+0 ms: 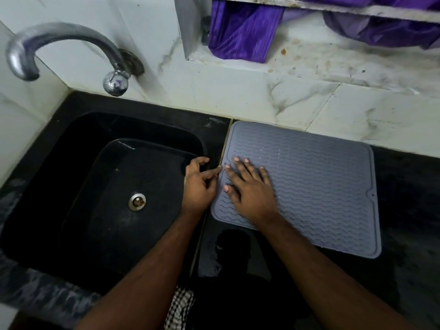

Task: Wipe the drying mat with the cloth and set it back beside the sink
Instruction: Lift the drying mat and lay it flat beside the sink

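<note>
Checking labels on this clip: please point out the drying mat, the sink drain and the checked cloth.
drying mat [321,186], head view, on its bare ribbed middle.
sink drain [137,201], head view, on the metal strainer's centre.
checked cloth [179,308], head view, on the visible patch at the bottom edge.

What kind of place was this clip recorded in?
Most likely a home kitchen counter: a black sink with a curved metal tap on a tiled wall, and a grey ridged drying mat on the dark countertop beside it.

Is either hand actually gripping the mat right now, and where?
Neither grips it. The right hand lies flat on the drying mat near its left edge; the left hand's fingertips touch that edge.
</note>
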